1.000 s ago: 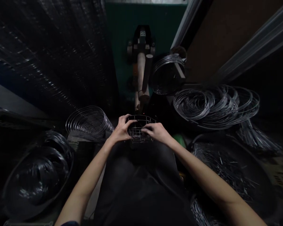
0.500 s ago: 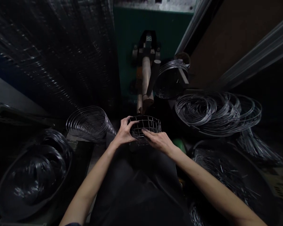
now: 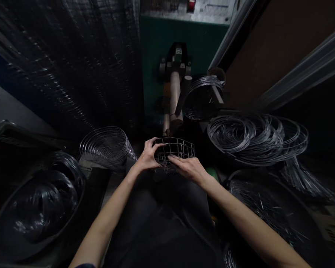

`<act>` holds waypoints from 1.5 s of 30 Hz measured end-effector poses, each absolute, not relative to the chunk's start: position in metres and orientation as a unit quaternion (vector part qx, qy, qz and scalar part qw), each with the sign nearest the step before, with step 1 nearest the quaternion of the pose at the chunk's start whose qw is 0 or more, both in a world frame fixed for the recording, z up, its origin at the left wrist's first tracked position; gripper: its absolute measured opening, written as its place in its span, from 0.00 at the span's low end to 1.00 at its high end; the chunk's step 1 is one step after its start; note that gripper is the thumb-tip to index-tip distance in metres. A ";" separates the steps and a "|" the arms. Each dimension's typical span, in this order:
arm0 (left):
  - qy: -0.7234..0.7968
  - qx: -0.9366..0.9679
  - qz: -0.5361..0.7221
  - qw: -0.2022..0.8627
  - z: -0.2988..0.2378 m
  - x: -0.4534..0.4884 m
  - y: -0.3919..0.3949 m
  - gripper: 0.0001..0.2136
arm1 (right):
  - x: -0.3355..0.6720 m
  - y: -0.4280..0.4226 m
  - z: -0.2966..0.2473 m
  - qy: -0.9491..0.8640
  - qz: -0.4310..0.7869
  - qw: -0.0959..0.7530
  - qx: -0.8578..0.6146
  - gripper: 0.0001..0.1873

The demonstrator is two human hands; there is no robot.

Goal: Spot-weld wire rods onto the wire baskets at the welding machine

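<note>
Metal wire basket (image 3: 184, 153) sits between both hands: the left hand (image 3: 147, 156) has its grip curled about the left side, thumb low, fingers by the upper rim; the right hand (image 3: 192, 167) lies at the near wall, and whether its grip is clasping I cannot tell. Left of the grip, wire rings (image 3: 111, 149) overlap in a row; farther right, wire coils (image 3: 231, 134) lie heaped; beyond, a thick bar (image 3: 175, 93), then a green panel (image 3: 203, 41)

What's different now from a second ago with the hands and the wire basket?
The right hand has slipped slightly toward the person, so more of the wire basket shows. The left hand still holds it. The coiled wire on the left stayed put.
</note>
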State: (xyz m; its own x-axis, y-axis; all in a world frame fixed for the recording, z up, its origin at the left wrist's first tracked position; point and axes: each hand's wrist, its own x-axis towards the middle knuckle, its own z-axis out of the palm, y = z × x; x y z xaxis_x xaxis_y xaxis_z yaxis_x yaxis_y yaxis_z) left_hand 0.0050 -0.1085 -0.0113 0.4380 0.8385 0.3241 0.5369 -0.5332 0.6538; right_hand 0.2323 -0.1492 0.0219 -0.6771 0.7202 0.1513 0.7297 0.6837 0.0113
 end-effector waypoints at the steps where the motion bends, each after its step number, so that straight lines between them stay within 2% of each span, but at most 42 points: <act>1: 0.421 0.816 0.320 0.233 -0.012 0.005 -0.108 0.41 | 0.232 -0.149 0.022 -0.914 -0.036 0.070 -0.398 0.21; 21: 0.423 0.808 0.334 0.237 -0.015 0.010 -0.078 0.44 | 0.227 -0.124 0.023 -0.892 -0.006 0.075 -0.447 0.20; 33: 0.463 0.785 0.318 0.260 -0.008 0.011 -0.049 0.46 | 0.221 -0.100 0.028 -0.860 0.018 0.112 -0.497 0.19; 37: 0.442 0.802 0.325 0.237 -0.010 0.009 -0.037 0.44 | 0.221 -0.098 0.020 -0.840 0.031 0.164 -0.516 0.18; 45: 0.475 0.785 0.312 0.245 -0.007 0.009 -0.017 0.44 | 0.222 -0.076 0.013 -0.763 0.051 0.293 -0.574 0.09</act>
